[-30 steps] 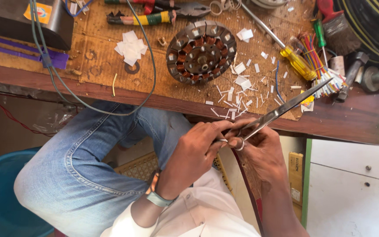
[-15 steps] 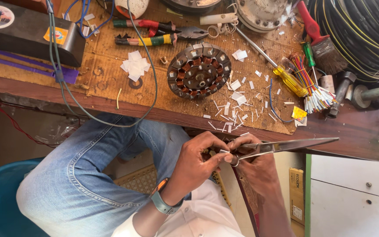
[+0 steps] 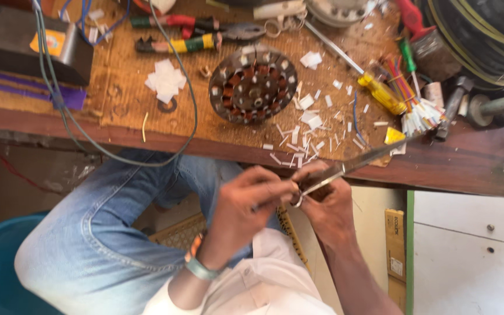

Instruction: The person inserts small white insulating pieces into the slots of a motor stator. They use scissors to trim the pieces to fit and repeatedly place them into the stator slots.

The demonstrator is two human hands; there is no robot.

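Hands meet just below the workbench edge (image 3: 147, 137) — the right hand (image 3: 328, 201) grips the handles of long metal scissors (image 3: 351, 167), blades angled up toward the bench. Left hand (image 3: 246, 201) fingers are closed, pinching something too small to tell. Round motor stator (image 3: 253, 84) lies above on the bench, among white paper scraps (image 3: 307, 119).

The scissors (image 3: 351, 166) have tipped up again, their blades now pointing toward the upper right of the frame, and both hands sit slightly higher, nearer the bench (image 3: 468, 169) edge.
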